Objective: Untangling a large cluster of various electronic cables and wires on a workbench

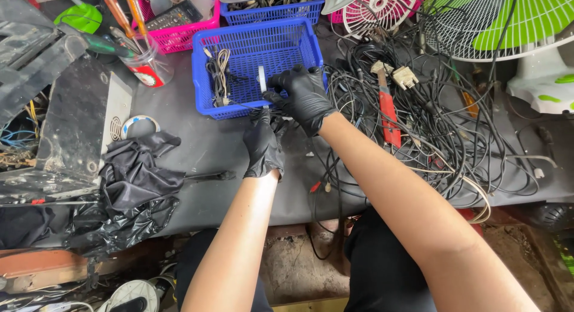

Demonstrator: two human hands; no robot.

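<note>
Landmark = blue basket (287,46) at the desk's (203,144) far-middle. Everything placed relative to it.

Far left of basket: black metal panel (78,126) with vent holes, lying flat. Just beside it, a tape roll (136,124). Nearer than that, crumpled black plastic sheet (134,186) hanging over the desk edge.

Left of basket, at the back: clear jar (146,64) with screwdrivers standing in it, orange handles up. Behind that, pink basket (179,37) with a remote on top.

Inside basket, left part: small bundle of coiled cable (218,72). Rest of the floor mostly bare.

Front edge of basket: left hand (263,147), black glove, closed narrow around black cable just in front of the basket wall. Fingers point up toward the other hand.

Right hand (302,93), black glove, at the basket's front right corner, overlapping the rim. Fingers pinched on a small pale flat piece (262,78) standing upright over the basket interior. Cannot tell exactly what the piece is; looks like a connector or clip on the cable end.

Right of basket: big tangle of black cables (430,126) spread across the desk, touching the basket's right side. Red-handled tool (388,114) lies in it, plus a beige plug (405,77).

Far right, behind: white fan grille (382,7), then green-bladed fan (508,25) on a white base.
</note>
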